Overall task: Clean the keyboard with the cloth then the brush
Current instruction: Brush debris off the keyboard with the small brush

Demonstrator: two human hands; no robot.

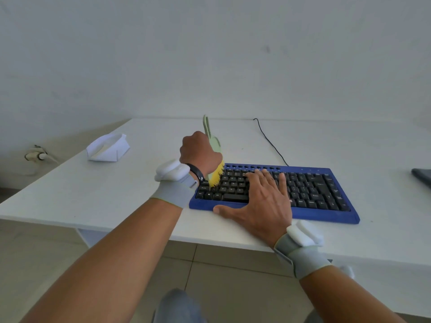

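Note:
A blue keyboard (326, 215) with black keys lies on the white table (116, 194) near its front edge. My left hand (198, 152) grips a pale green brush (211, 138), handle pointing up and away. Its yellow bristles (217, 177) touch the keys at the keyboard's left end. My right hand (263, 199) rests flat on the keys left of the middle, fingers spread, thumb along the front edge of the frame. A folded white cloth (107, 148) lies on the table at the far left, apart from both hands.
The keyboard's black cable (270, 141) runs back to the wall. A dark flat object (423, 178) pokes in at the right edge. A wall socket (37, 156) sits left of the table. Tiled floor shows below the front edge.

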